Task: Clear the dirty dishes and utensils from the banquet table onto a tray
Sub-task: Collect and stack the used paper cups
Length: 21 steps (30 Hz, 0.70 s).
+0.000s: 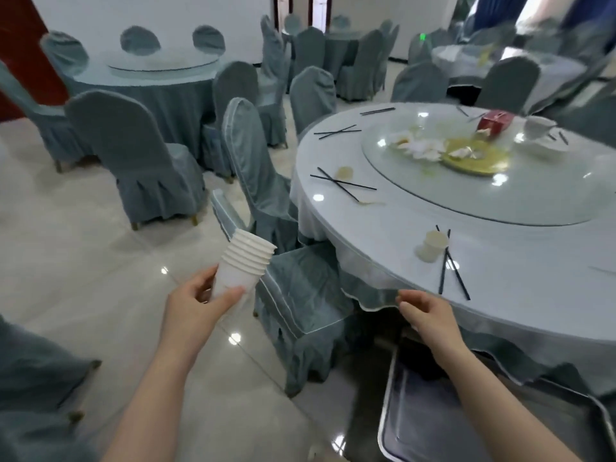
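Round banquet bench (500, 261): the left hand (196, 301) grips a stack of paper cups (245, 265). The right hand (423, 311), loosely curled and empty, should probably lift the lone paper cup (432, 245) near the bench edge upright onto the stack.

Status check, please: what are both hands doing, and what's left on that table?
Left hand grips stacked cups. Right hand empty, near table edge. One cup and chopsticks still there. Chair between.

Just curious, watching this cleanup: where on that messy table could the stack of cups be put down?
Bare cloth lies between the single cup and the crossed chopsticks, outside the glass turntable. The turntable's far side is crowded with a yellow plate and napkins.
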Tool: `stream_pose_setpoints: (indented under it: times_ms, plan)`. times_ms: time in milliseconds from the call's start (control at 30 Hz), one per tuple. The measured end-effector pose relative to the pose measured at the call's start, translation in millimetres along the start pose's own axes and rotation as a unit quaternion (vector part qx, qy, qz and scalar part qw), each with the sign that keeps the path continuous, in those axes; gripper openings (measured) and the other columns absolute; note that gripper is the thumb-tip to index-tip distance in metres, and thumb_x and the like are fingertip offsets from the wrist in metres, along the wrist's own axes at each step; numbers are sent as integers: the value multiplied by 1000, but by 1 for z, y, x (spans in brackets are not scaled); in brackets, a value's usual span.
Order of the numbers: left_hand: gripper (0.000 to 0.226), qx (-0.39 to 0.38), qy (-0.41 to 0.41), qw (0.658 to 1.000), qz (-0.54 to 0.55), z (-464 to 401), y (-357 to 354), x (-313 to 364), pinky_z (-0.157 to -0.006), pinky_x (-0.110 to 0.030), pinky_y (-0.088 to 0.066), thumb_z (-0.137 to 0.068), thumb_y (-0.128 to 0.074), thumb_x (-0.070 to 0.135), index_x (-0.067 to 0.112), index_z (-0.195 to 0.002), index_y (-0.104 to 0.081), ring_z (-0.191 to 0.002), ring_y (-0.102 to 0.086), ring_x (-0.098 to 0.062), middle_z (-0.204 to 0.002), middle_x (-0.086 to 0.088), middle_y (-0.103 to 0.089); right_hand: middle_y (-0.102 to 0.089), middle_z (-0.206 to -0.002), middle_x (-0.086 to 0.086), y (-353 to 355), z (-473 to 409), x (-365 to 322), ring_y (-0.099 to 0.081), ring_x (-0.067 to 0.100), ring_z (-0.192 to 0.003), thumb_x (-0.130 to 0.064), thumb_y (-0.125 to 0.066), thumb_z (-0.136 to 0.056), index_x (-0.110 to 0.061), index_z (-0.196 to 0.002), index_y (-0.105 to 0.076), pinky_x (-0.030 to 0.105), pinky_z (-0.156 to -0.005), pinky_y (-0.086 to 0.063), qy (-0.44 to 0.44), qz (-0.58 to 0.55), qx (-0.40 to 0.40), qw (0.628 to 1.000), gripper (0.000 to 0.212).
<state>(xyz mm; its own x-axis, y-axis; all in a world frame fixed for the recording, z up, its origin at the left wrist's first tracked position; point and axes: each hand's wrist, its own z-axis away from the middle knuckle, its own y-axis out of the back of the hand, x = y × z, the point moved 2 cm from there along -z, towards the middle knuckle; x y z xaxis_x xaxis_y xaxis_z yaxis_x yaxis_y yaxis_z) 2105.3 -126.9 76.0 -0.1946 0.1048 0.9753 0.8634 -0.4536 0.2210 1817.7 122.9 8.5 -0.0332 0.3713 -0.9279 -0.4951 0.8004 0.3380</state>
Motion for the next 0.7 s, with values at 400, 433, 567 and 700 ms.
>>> stream_pose_setpoints:
  times_ms: [400, 433, 567, 700]
  plan:
    - [53, -50, 19, 998, -30, -190, -105, 2, -76, -18, -47, -75, -79, 27, 27, -126, -63, -93, -65, 2, -106, 17, -70, -50, -118, 8, 17, -192, 39, -53, 21, -98, -23, -66, -85, -17, -119, -60, 34, -87, -43, -50, 138, 196, 969, 35]
    - [51, -51, 19, 998, -39, -200, -111, 1, -74, -17, -46, -76, -78, 28, 28, -125, -63, -91, -65, 4, -104, 19, -70, -43, -126, 10, 18, -204, 40, -49, 24, -104, -24, -67, -84, -18, -123, -57, 32, -91, -40, -67, 119, 222, 966, 41]
    - [47, -57, 35, 997, -44, -232, -125, -2, -71, -14, -44, -77, -78, 25, 30, -121, -64, -84, -64, 11, -95, 25, -68, -41, -134, 14, 17, -238, 48, -49, 33, -108, -30, -64, -84, -14, -114, -64, 35, -92, -41, -148, 119, 231, 954, 34]
    - [46, -67, 39, 996, -50, -257, -128, -4, -69, -13, -43, -77, -78, 25, 35, -119, -62, -82, -64, 12, -94, 24, -68, -65, -101, 3, 0, -248, 45, -60, 20, -84, -32, -64, -85, -20, -86, -67, 30, -69, -41, -125, 93, 197, 968, 13]
